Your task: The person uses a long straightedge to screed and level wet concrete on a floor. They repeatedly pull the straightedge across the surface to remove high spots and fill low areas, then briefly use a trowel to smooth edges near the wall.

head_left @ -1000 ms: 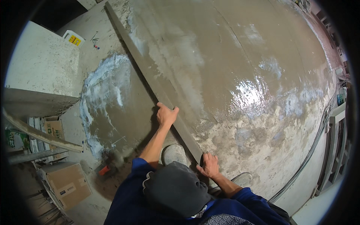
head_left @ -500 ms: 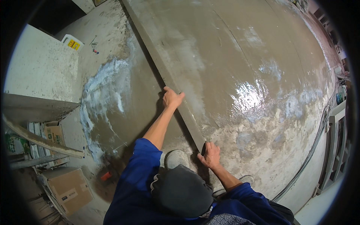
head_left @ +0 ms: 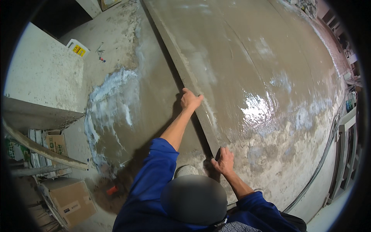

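A long, straight grey screed bar (head_left: pixel 208 125) lies slantwise across wet, smoothed cement (head_left: pixel 235 69), from the far left down toward me. My left hand (head_left: pixel 191 99) is closed around the bar partway along it, thumb on the right side and fingers over the left edge. Close to its near end, my right hand (head_left: pixel 224 160) grips the same bar, its fingers bent over the right side. A narrow ridge of cement runs along the bar's right edge. The undersides of both grips are hidden.
At left stand a white block (head_left: pixel 42 65), a white jug (head_left: pixel 78 48) with a yellow label, and a cardboard box (head_left: pixel 68 202). An orange-red object (head_left: pixel 112 190) lies near the box. Grey cables (head_left: pixel 324 166) run along the right side, beside a grey slatted frame (head_left: pixel 348 154).
Both hands have shifted right together with the screed bar, keeping their grip. The view has moved slightly too.
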The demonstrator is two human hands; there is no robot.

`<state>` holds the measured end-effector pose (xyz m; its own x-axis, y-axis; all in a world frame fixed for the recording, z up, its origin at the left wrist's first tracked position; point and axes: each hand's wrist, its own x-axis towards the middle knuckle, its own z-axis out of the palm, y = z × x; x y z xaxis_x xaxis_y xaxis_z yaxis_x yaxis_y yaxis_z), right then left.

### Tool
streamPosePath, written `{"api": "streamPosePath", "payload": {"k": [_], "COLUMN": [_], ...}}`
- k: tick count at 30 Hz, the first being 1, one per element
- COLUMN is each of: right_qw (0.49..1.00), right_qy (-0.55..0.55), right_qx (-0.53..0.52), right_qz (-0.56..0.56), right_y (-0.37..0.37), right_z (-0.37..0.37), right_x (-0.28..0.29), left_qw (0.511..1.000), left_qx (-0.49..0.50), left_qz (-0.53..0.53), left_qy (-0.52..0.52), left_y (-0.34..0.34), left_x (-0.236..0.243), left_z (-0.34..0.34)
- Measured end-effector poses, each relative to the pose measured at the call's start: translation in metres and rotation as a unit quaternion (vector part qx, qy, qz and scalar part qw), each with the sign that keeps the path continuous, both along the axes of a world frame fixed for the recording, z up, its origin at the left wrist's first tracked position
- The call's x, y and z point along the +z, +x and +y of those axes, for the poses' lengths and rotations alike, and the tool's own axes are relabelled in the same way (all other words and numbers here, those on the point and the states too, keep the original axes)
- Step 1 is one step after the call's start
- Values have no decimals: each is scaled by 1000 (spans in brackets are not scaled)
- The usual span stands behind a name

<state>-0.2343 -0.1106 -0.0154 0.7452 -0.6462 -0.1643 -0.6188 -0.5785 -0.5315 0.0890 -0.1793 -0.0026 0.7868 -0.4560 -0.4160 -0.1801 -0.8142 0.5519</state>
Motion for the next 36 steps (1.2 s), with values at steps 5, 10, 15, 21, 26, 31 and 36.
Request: {"api": "streamPosePath", "payload": {"k": [5, 10, 15, 21, 26, 31, 36], "right_qw": [999, 996, 996, 999, 996, 998, 999], "right_qy": [-18, -24, -31, -12, -41, -22, -6], "right_qx": [-20, -35, -29, 17, 50, 65, 40], "right_qz": [-26, -84, -77, -37, -57, -10, -1], "right_y": [-1, -20, -33, -33, -31, -35, -25], "right_z": [1, 16, 26, 27, 25, 25, 16], "right_x": [-7, -6, 1, 2, 0, 4, 3], "left_qw": [999, 998, 998, 997, 995, 995, 996], "left_qx": [-29, -37, -23, 27, 51, 65, 58], "left_qz": [16, 3, -13, -47, -39, -43, -30], "left_qy": [-14, -48, -56, -63, -74, -65, -53], "left_y": [-4, -33, -44, -31, -25, -28, -18], "left_x": [3, 7, 18, 24, 17, 3, -5], "left_z": [-23, -20, -1, 30, 55, 63, 47]}}
